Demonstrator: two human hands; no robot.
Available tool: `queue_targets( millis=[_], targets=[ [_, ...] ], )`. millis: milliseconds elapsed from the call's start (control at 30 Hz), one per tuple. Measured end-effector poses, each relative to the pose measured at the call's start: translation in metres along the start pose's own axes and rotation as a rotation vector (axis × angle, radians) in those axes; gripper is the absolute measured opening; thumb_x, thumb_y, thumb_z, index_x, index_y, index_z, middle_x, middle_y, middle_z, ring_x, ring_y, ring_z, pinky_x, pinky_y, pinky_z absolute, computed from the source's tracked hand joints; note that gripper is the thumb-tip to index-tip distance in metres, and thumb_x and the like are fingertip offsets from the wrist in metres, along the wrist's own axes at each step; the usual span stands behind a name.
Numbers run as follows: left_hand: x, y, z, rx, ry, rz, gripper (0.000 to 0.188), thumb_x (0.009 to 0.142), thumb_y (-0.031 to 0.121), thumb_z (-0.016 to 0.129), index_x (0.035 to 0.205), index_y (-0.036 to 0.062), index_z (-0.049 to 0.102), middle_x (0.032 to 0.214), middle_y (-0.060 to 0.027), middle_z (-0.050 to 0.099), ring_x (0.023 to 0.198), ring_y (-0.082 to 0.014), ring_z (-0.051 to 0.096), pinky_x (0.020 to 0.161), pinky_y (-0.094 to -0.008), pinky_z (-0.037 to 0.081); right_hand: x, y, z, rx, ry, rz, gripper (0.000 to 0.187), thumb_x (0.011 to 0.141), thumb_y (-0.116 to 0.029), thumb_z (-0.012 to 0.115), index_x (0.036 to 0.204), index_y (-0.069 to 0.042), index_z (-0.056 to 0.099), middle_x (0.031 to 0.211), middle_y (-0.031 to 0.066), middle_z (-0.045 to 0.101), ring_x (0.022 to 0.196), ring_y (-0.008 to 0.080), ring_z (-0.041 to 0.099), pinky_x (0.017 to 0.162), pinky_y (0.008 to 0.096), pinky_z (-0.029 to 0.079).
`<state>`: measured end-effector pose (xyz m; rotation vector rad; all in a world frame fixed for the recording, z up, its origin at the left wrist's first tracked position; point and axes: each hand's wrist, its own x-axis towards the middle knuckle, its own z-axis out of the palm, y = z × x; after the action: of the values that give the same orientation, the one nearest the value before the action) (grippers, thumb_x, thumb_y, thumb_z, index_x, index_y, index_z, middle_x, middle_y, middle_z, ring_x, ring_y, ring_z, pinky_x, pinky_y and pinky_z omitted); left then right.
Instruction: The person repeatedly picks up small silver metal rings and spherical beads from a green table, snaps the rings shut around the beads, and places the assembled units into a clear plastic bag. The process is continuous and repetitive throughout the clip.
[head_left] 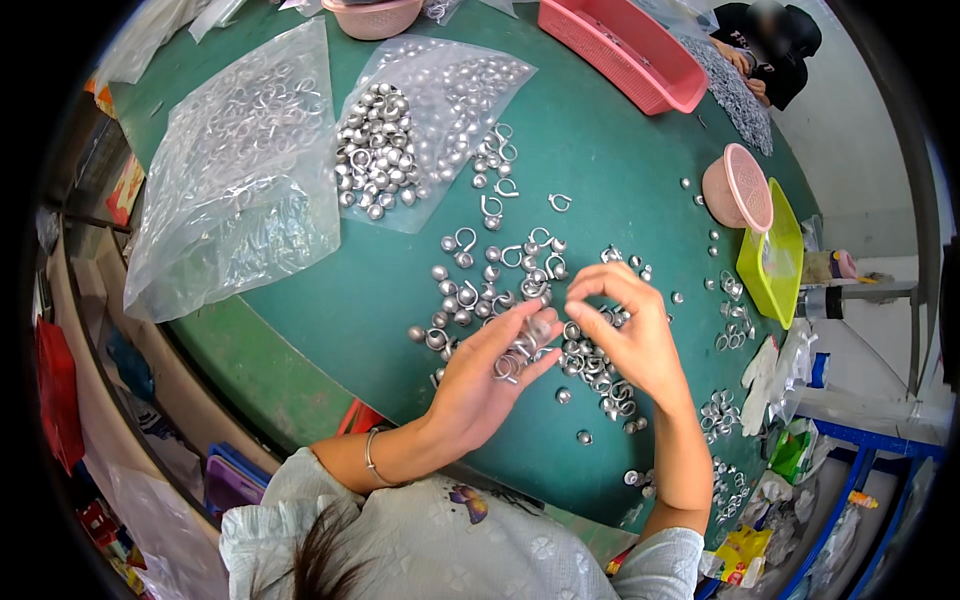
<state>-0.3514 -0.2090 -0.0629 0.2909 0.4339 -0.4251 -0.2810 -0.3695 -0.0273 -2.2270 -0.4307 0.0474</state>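
Left hand (490, 375): palm up over the green table (620, 170), fingers half curled, cupping a small bunch of silver rings (512, 362) against the fingertips; closed loosely on them, not clenched.
Right hand (628, 335): just right of the left one, wrist bent, thumb and forefinger drawn together in a pinch at the top; whether a piece sits in the pinch I cannot tell.
Hands together: close, fingertips nearly meeting over the middle of the table.
Rings: small open metal loops, some with a ball on them; they look light, stiff and smooth, so likely to slip and roll. The best hold is probably a fingertip pinch across the loop, not on the round ball.
Balls (375, 150): a heap of shiny silver beads on a clear bag, far left of the hands; round, hard and apt to roll off if nudged.
Loose parts (500, 275): rings and balls scattered on the table just beyond the hands, more under and right of the right hand.
Bag (235, 170): large clear plastic bag of rings, far left; soft and crinkly.
Forearms: both come in from the near edge, the left with a thin bracelet (372, 455) at the wrist.
Trays: pink tray (620, 50) at the far side, yellow-green tray (775, 255) and a pink bowl (738, 187) at right.
Other person: a dark sleeve (770, 45) at the far right corner, apart from these hands.
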Motion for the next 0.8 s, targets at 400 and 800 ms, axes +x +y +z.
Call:
queue_targets(
  millis=[400,800],
  targets=[
    [-0.004,0.002,-0.011,0.075,-0.052,-0.164,0.024,0.091,0.017,0.054,0.108,0.0013,0.058,0.079,0.0004,0.051,0.069,-0.0090,0.049,0.053,-0.0200,0.038,0.020,0.040,0.034,-0.354,-0.021,0.161,0.021,0.069,-0.012,0.070,0.082,0.000,0.058,0.075,0.0127,0.057,0.077,0.0289,0.052,0.074,0.0394,0.040],
    [-0.008,0.007,-0.014,0.051,-0.066,-0.105,0.025,0.092,0.014,0.052,0.112,0.0001,0.056,0.085,-0.0013,0.053,0.075,-0.0100,0.050,0.057,-0.0210,0.040,0.006,0.025,-0.006,-0.060,0.029,0.204,0.012,0.073,-0.001,0.068,0.079,0.002,0.059,0.067,0.0058,0.055,0.061,0.0127,0.049,0.057,0.0288,0.040]
  ],
)
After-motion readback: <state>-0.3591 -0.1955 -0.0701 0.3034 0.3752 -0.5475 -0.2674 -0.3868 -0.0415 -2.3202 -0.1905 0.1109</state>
